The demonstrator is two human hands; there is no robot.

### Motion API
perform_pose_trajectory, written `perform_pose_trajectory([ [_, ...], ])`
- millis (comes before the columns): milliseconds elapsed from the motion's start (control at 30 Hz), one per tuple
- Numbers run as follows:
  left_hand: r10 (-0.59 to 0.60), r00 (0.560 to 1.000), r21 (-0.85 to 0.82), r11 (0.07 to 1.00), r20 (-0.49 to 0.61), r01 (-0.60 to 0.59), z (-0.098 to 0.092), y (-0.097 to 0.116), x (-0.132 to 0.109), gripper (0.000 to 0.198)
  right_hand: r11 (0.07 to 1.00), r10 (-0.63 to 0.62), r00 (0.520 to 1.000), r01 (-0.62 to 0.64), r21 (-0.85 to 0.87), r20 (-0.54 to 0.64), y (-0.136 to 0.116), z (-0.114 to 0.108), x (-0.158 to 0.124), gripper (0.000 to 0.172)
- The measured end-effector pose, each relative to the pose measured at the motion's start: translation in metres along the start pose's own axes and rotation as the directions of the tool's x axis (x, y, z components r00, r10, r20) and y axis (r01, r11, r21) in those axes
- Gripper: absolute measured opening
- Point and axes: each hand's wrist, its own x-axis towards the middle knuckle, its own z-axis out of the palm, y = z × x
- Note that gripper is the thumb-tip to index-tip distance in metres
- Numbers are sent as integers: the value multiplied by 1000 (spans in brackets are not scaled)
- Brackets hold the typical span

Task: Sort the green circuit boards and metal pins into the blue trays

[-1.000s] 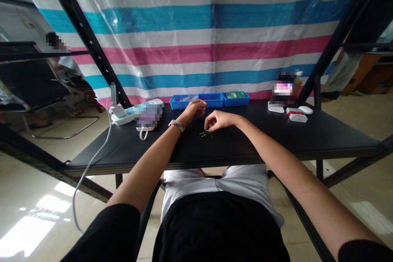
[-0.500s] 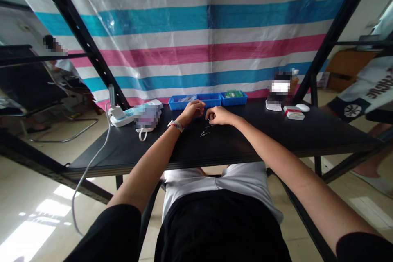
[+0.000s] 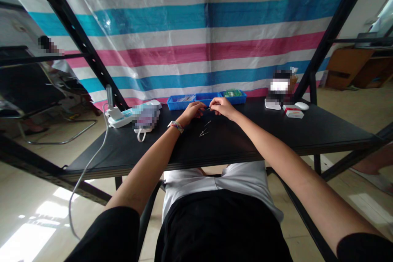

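My left hand [image 3: 194, 110], with a woven bracelet and a light band at its wrist, is closed with fingertips together in front of the blue bins. My right hand [image 3: 222, 107] faces it, thumb and fingers pinched. Between the fingertips of both hands shows a small thin pin [image 3: 208, 109]; its exact kind is too small to make out. Several similar thin metal pins [image 3: 203, 133] lie on the black table [image 3: 233, 143] below the hands, one [image 3: 208, 123] a little apart from the others.
Behind my hands stand a blue bin with clear bags [image 3: 181, 102], a middle blue bin [image 3: 205, 97] and one with green contents [image 3: 233, 96]. A power strip [image 3: 121, 119] and a pouch [image 3: 146, 118] lie left. A small box [image 3: 292, 111] and white mouse [image 3: 301, 106] sit right.
My right hand has lifted from low over the table toward my left fingertips. The pin under it now lies uncovered. The person at the right has mostly moved out of view.
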Motion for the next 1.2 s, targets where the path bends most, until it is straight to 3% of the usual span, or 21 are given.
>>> perform_pose_trajectory([
  [333,8,999,-42,999,49,-6,1,1,-1,29,998,-44,992,48,33,-117,-7,3,-3,7],
  [600,67,997,-53,996,23,-66,2,6,-5,29,969,174,976,-147,199,-129,-8,4,-2,12],
  [900,117,993,-47,992,-33,-119,2,7,-4,29,931,317,946,-298,212,-64,-14,3,-4,19],
  [1000,100,994,-56,993,-33,-102,3,9,-5,26,926,305,951,-283,252,-54,-13,2,-4,13],
  [1200,24,1000,-118,993,-3,-24,3,11,-5,28,961,182,973,-145,235,-143,-12,3,-4,9],
])
